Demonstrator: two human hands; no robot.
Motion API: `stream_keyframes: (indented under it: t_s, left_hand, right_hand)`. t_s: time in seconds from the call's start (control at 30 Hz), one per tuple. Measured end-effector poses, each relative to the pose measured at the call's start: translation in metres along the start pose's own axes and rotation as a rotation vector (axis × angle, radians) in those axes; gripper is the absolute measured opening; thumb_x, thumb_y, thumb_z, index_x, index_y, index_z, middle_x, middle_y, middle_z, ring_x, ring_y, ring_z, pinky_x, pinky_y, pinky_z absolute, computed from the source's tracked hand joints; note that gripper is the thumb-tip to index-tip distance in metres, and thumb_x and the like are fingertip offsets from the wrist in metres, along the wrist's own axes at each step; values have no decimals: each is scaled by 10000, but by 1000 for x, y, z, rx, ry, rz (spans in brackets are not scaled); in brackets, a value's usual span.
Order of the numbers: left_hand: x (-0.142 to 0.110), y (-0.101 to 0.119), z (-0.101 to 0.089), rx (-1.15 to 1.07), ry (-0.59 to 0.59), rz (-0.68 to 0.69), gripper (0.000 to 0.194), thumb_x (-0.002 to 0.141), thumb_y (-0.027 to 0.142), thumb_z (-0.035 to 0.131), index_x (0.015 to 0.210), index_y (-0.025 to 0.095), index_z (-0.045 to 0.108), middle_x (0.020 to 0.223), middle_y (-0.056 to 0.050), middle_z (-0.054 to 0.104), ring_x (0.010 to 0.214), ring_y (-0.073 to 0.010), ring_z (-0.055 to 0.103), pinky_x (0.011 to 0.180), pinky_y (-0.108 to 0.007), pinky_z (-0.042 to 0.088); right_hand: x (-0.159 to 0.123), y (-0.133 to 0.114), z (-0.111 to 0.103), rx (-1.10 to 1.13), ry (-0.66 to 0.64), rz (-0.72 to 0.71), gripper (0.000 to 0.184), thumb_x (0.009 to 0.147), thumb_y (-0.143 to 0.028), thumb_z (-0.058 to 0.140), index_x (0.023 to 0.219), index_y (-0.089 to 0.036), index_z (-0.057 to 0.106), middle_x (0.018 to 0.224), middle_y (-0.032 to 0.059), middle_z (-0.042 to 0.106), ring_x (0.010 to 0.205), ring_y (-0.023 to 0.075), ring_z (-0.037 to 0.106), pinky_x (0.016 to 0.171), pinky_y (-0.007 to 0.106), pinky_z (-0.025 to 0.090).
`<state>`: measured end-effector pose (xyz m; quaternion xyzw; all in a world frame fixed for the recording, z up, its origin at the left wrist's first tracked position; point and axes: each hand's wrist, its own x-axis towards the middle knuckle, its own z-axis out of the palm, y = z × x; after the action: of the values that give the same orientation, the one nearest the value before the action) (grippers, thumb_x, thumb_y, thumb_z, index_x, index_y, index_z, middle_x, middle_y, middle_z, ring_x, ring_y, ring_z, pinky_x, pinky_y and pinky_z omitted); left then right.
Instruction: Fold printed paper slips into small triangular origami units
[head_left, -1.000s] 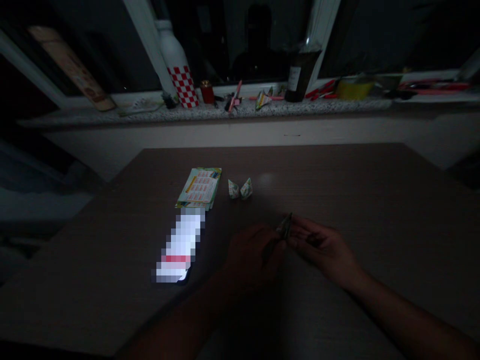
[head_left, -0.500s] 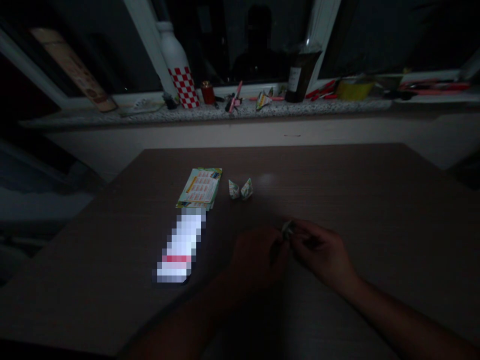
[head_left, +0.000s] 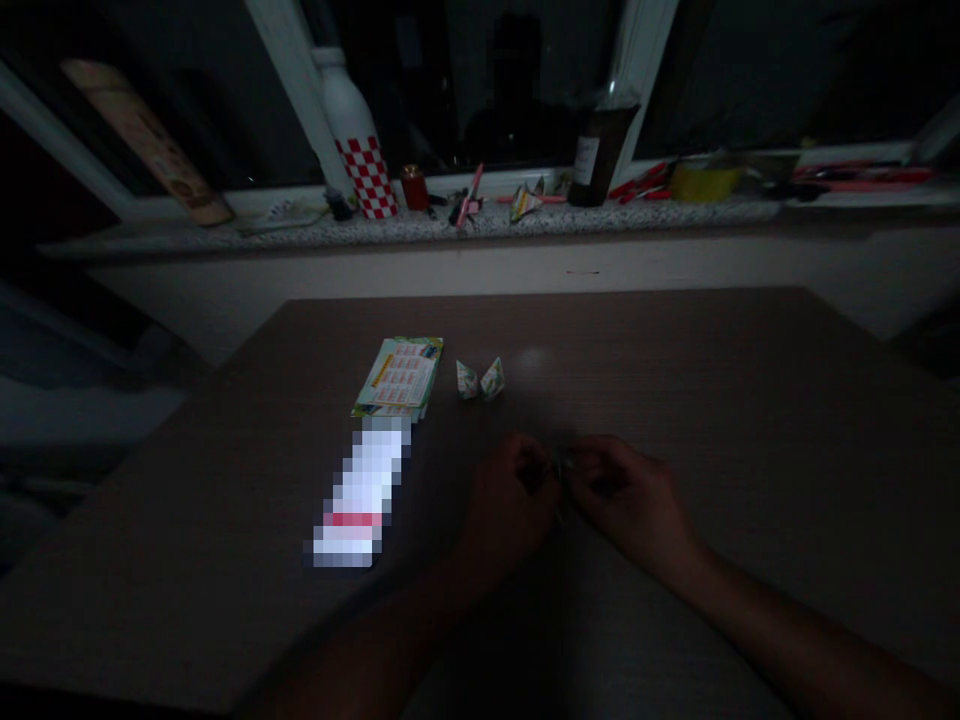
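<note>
In dim light my left hand (head_left: 510, 505) and my right hand (head_left: 630, 500) meet over the brown table (head_left: 750, 400), fingertips pinched together on a small folded paper piece (head_left: 562, 468) that is mostly hidden between them. Two small folded paper cones (head_left: 480, 380) stand a little beyond my hands. A stack of printed paper strips (head_left: 397, 377) lies to their left. A lit phone (head_left: 360, 500) lies flat on the table, left of my left hand.
A stone window sill (head_left: 420, 225) runs along the back. On it stand a white bottle with red checks (head_left: 356, 130), a dark bottle (head_left: 596, 140), a small red jar (head_left: 414, 186), pens and a yellow tape roll (head_left: 705, 180).
My hands have drawn closer together and shifted slightly away from me; the folded paper piece that stuck up between them is now almost covered by my fingers.
</note>
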<state>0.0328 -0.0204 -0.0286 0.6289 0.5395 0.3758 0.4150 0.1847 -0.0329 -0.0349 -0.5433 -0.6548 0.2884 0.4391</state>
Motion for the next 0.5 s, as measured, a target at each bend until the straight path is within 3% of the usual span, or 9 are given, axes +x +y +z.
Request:
stream_keyframes:
  t_s: [0.2, 0.5]
  left_hand:
    - [2, -2, -1, -2, 35, -24, 129, 721, 213, 616, 742, 185, 492, 648, 39, 530, 598, -110, 516, 536, -208, 361]
    - [3, 1, -5, -46, -15, -33, 159, 711, 223, 621, 719, 181, 468, 638, 47, 482, 593, -100, 460, 540, -217, 348]
  right_hand:
    - [-1, 3, 2, -9, 21, 18, 123, 750, -201, 630, 858, -196, 570, 697, -1, 648, 590, 117, 633, 534, 205, 499]
    - [1, 5, 2, 81, 17, 70, 138, 739, -230, 649, 799, -204, 528, 651, -17, 600, 550, 110, 590, 493, 201, 459]
